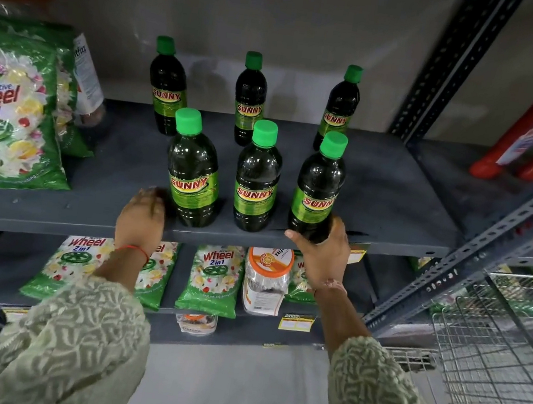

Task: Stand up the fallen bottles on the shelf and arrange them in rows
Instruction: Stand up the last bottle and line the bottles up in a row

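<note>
Both hands sit at the front lip of the shelf, well apart. Left hand is blurred, fingers loosely curled beside the base of the front-left bottle; whether it touches the bottle I cannot tell, and it grips nothing I can see. Right hand cups the base of the front-right bottle from the outer side, fingers wrapped partway round, thumb pointing inward along the shelf edge. Between the hands stands the front-middle bottle, untouched. Beyond the hands, deeper in, a back row of three bottles stands upright. All six are up, in two rows (none lying down that I can see). Handling, as a judgement: plastic bottles full of dark liquid, so fairly heavy and bottom-stable, with stiff walls that give a little; the glossy labels are likely slick. Best hold looks low on the body, or at the shoulder below the green cap, sliding rather than lifting.
</note>
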Motion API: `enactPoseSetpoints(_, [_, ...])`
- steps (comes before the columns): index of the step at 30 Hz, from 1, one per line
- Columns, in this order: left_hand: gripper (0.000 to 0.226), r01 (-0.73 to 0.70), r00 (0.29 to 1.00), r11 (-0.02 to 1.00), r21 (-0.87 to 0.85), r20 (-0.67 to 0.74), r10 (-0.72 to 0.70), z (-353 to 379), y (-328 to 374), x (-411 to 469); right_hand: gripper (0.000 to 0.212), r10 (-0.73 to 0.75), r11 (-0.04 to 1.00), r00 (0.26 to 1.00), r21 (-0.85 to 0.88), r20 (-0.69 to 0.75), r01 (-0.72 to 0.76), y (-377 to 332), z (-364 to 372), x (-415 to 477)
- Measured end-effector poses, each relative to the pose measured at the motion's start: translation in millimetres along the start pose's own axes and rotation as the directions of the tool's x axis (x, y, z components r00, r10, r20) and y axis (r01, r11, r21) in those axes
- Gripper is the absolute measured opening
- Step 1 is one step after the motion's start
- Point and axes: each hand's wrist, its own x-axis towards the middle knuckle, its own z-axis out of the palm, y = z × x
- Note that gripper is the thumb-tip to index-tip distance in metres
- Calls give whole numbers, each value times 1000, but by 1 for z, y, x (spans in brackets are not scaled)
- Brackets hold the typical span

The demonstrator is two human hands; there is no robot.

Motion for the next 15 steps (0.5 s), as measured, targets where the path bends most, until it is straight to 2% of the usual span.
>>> enactPoseSetpoints(1, [47, 10, 990, 991, -134, -139, -28, -3, 2, -12, 99, 5, 1000, 1000, 26, 22, -6, 1, -2, 0])
enactPoseSetpoints(2, [49, -29, 965, 981, -191, -262, -22, -5, 6, -29, 110, 11, 999, 999, 49, 42, -13, 1, -5, 1])
enactPoseSetpoints(3, [50, -79, 948, 979, -190, -319, 14, -6, 12, -50, 116, 10, 998, 998, 69, 57, -14, 1, -7, 2])
enactPoseSetpoints(4, [51, -149, 948, 972, -181, -306, 88, -2, 19, -70, 118, 8, 997, 997, 81, 76, -15, 0, -9, 4])
enactPoseSetpoints(5, [52, -198, 961, 962, -187, -229, 153, 5, 27, -85, 118, 6, 996, 995, 93, 100, -15, 0, -10, 6])
enactPoseSetpoints(8, [69, -187, 977, 948, -260, 53, 207, 34, 57, -108, 114, -12, 996, 989, 85, 151, -1, -4, -10, 15])
enactPoseSetpoints(11, [85, -88, 990, 919, -385, 69, 123, 54, 88, -100, 102, -47, 998, 986, 40, 159, 41, -4, -6, 18])
enactPoseSetpoints(13, [91, -22, 996, 913, -407, 72, 56, 64, 99, -89, 92, -70, 997, 988, 26, 134, 68, -2, -4, 18])
enactPoseSetpoints(15, [89, -15, 998, 917, -398, 51, 38, 71, 104, -77, 87, -85, 996, 990, 11, 113, 84, 0, -3, 18])
